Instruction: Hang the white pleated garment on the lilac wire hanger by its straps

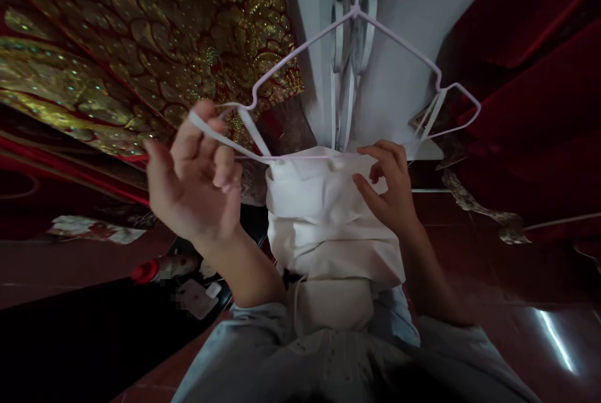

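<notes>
A white garment [323, 196] with thin straps hangs in front of me from a pale pink clothes hanger [305, 46]. My left hand [200, 178] is at the hanger's left end, palm up and fingers half curled. A white strap [225, 137] loops round its fingers and runs down to the garment's top edge. The other strap [434, 114] sits over the hanger's right end. By the garment's upper right edge is my right hand [387, 184], its thumb and index finger apart. The index fingertip is at the hanger's lower bar; whether it touches is unclear.
Gold-sequinned red cloth [225, 21] hangs at the left, dark red cloth [539, 77] at the right. Several white hangers [345, 77] line up behind, against a pale wall. A red-capped bottle [154, 270] and a pale case [197, 298] lie on a dark surface lower left.
</notes>
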### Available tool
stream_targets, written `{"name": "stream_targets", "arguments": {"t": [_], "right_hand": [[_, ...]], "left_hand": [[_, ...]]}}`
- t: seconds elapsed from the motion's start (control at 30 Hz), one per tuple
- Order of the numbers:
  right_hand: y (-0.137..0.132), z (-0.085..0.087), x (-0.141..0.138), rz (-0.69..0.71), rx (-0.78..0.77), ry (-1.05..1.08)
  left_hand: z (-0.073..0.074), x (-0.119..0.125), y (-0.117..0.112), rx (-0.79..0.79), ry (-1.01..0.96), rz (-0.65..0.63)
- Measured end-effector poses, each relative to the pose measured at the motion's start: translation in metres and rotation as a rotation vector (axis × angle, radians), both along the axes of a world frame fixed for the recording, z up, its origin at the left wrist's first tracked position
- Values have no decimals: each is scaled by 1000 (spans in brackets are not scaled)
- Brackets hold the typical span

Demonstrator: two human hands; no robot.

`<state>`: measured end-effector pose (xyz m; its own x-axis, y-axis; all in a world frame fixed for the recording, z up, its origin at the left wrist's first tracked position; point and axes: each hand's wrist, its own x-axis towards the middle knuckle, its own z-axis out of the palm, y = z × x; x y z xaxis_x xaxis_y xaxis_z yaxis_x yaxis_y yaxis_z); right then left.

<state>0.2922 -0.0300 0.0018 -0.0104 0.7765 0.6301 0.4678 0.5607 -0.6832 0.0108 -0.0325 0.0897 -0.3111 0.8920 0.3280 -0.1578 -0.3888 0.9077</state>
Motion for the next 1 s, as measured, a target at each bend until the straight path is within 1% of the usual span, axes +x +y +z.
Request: {"name": "stream_targets", "arguments": {"t": [0.07, 0.13, 0.17, 0.2, 0.23, 0.3, 0.37, 0.43, 0.47, 0.5, 0.57, 0.6, 0.63, 0.67, 0.73, 0.8, 0.83, 0.9, 0.97, 1.0], "right_hand": [[0, 1, 3, -11, 16, 6], [0, 1, 5, -23, 39, 14], [-1, 1, 6, -27, 47, 16], [-1, 1, 6, -25, 48, 15], [-1, 1, 5, -18, 48, 13], [-2, 1, 3, 8, 43, 5], [-4, 1, 2, 53, 40, -7], [-5, 1, 3, 77, 65, -24], [-5, 2, 6, 57, 101, -7], [-4, 2, 10, 5, 154, 42], [1, 4, 22, -154, 261, 212], [4, 6, 29, -222, 279, 303], [8, 8, 36, -261, 264, 376], [11, 11, 42, -264, 208, 413], [15, 21, 52, -207, 46, 408], [16, 34, 53, -156, -54, 396], [15, 40, 52, -135, -67, 397], [17, 51, 48, -90, -32, 406], [21, 55, 44, -59, 37, 393], [25, 55, 42, -52, 40, 372]], "left_hand": [[-8, -6, 5, 16, -34, 164], [-24, -9, 9, 25, -71, 331], [-32, -7, 10, 24, -90, 388], [-40, -4, 11, 18, -105, 408], [-46, 1, 12, 9, -113, 386], [-53, 14, 12, 8, -120, 261], [-54, 29, 11, 48, -156, 130], [-53, 40, 12, 121, -212, 70], [-52, 44, 13, 152, -233, 61], [-52, 46, 13, 172, -242, 55], [-54, 47, 15, 186, -233, 42], [-56, 48, 16, 183, -229, 38], [-57, 48, 16, 177, -225, 35], [-59, 49, 16, 172, -223, 34], [-62, 52, 16, 166, -224, 42], [-64, 53, 16, 168, -222, 54], [-64, 52, 17, 167, -219, 60], [-64, 49, 18, 153, -206, 68], [-62, 42, 21, 130, -179, 73], [-61, 39, 22, 122, -167, 76]]}}
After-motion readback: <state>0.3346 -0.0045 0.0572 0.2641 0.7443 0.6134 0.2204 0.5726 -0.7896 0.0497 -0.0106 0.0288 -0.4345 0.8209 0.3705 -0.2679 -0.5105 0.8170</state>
